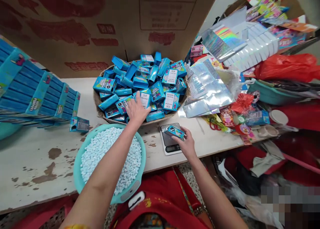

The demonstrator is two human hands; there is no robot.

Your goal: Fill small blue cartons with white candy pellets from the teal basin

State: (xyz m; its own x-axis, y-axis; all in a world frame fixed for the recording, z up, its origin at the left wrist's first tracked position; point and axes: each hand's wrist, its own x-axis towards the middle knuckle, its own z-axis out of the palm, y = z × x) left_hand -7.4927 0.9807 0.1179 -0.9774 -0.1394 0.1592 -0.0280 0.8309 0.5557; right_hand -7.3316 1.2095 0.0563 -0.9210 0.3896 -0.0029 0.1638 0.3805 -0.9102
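My left hand (137,110) lies spread, fingers wide, on the blue boxes (150,78) heaped in the basket (96,103) at frame centre. My right hand (186,143), lower right of it, pinches one small box (175,132) lengthwise over the scale (170,144) on the table (37,149).

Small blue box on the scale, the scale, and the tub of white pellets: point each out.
small blue box (175,132), head view, top face.
scale (170,148), head view, display edge.
tub of white pellets (143,147), head view, teal rim.

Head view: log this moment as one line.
left hand: on blue boxes in basket | right hand: holds blue box on scale | bowl of pellets: near edge
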